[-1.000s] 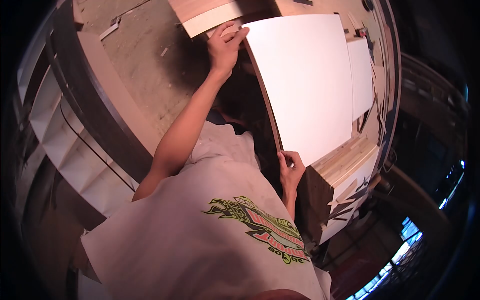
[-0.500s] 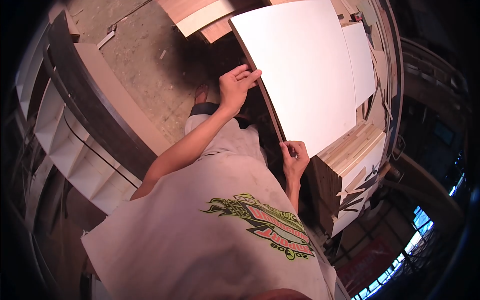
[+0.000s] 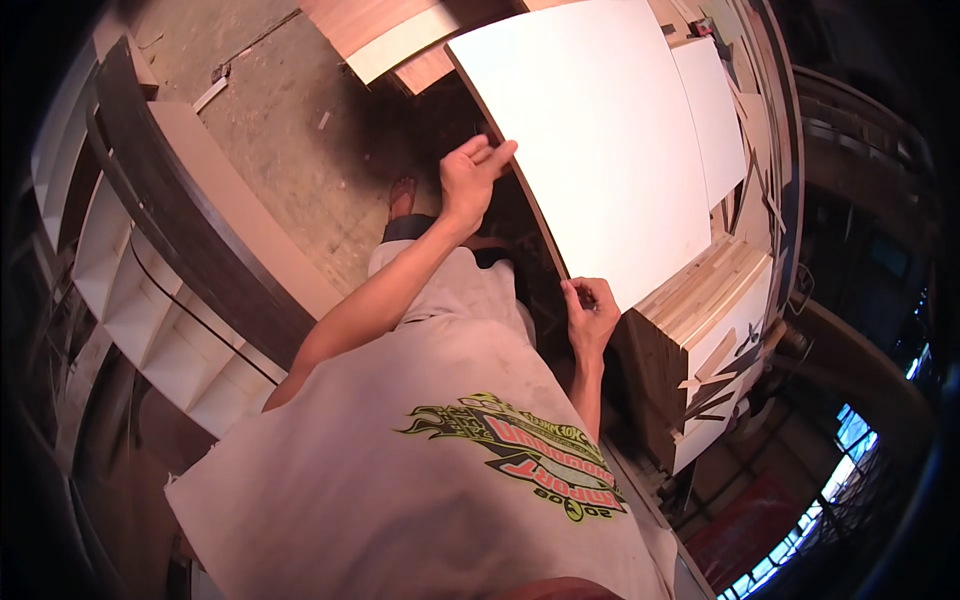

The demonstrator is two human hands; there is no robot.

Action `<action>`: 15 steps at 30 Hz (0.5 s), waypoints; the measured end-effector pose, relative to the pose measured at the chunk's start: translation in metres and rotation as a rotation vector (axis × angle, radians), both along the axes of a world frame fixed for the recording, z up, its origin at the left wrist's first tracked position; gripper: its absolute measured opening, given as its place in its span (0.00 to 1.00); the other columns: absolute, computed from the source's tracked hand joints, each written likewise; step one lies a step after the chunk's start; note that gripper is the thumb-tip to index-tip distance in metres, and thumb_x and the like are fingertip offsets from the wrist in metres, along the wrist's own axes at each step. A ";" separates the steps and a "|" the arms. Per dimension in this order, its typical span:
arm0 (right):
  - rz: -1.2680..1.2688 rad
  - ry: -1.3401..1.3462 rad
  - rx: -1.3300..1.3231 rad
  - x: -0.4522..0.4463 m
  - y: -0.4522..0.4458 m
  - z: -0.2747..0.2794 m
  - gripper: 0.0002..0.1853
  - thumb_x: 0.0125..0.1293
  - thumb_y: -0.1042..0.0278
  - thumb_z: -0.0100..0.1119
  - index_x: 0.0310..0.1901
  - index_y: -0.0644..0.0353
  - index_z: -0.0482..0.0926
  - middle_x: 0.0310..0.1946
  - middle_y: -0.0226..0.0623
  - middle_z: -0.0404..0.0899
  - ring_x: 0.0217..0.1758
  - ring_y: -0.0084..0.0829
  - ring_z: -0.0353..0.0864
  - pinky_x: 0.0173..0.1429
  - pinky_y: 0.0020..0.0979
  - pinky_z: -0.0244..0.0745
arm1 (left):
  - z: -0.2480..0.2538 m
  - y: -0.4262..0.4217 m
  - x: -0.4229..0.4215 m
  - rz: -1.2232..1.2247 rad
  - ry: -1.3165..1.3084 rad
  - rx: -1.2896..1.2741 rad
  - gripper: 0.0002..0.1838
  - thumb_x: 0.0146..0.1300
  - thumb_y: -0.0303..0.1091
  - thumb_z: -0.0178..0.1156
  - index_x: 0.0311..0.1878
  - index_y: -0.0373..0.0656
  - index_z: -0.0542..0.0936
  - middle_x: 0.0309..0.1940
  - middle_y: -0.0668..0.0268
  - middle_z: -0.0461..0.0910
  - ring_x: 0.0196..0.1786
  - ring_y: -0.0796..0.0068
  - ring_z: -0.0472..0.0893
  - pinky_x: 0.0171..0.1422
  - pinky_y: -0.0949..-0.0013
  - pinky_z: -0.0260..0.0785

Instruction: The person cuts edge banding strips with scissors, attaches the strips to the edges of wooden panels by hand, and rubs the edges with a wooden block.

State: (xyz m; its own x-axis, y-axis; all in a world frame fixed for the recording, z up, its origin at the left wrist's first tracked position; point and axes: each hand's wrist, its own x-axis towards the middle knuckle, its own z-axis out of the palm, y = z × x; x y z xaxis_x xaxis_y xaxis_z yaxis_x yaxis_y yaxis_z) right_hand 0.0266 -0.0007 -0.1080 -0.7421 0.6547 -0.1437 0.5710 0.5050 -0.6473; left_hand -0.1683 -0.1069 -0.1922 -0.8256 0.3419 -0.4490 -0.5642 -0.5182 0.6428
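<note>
The edge of the white board (image 3: 600, 150) is being touched at two spots, perhaps so it is being steadied evenly. Near its end, it is being pinched by the right hand (image 3: 592, 315). Farther along, it is being met by the loosely bent left hand (image 3: 466, 187); whether it is being gripped cannot be told. The board is being held up before the shirt (image 3: 400, 440), beside a wood block (image 3: 700, 288), by something hidden.
</note>
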 end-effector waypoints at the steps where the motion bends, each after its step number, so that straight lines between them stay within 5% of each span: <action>1: -0.013 0.025 -0.022 0.000 0.000 -0.001 0.04 0.53 0.77 0.66 0.30 0.64 0.79 0.24 0.32 0.75 0.24 0.19 0.74 0.29 0.20 0.69 | 0.002 0.001 0.010 -0.063 0.025 -0.030 0.07 0.57 0.27 0.64 0.35 0.34 0.77 0.29 0.69 0.80 0.33 0.88 0.75 0.40 0.82 0.68; 5: -0.034 0.048 -0.015 0.003 0.003 -0.006 0.05 0.52 0.77 0.66 0.28 0.64 0.78 0.24 0.32 0.76 0.24 0.19 0.73 0.30 0.21 0.68 | -0.010 0.006 0.059 -0.379 0.080 -0.182 0.10 0.56 0.28 0.65 0.38 0.32 0.80 0.30 0.69 0.81 0.31 0.91 0.73 0.36 0.84 0.66; 15: -0.002 0.245 -0.104 0.041 0.012 0.010 0.08 0.54 0.73 0.65 0.33 0.64 0.78 0.25 0.36 0.76 0.26 0.23 0.74 0.32 0.24 0.71 | 0.019 0.019 0.074 -0.156 0.058 -0.105 0.12 0.61 0.29 0.60 0.44 0.32 0.77 0.38 0.66 0.80 0.40 0.81 0.77 0.45 0.77 0.70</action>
